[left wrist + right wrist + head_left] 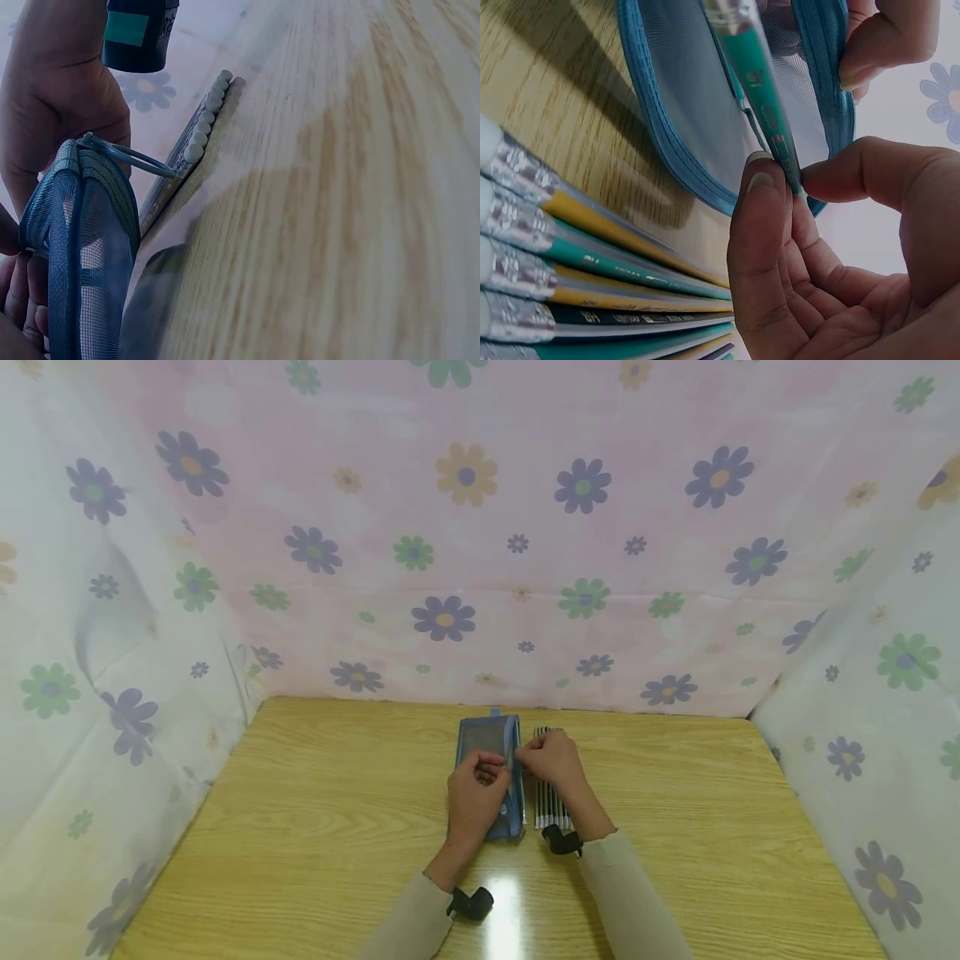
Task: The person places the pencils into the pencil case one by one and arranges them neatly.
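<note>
A blue mesh zippered pencil case (480,735) lies on the wooden table, its opening spread in the right wrist view. My left hand (476,797) pinches the edge of that opening between thumb and curled fingers, which show beside the zipper in the left wrist view. My right hand (555,760) pinches a green pencil (761,97) near one end. The metal-banded end of this pencil points away from my fingers and overlaps the open case. Just right of the case, under my right wrist, lies a row of several pencils (551,810) with white erasers.
The wooden table (337,785) reaches back to a pink flowered cloth (510,568), with pale flowered cloth on both sides. A black camera sits on each wrist. From the case hangs a blue loop (142,161).
</note>
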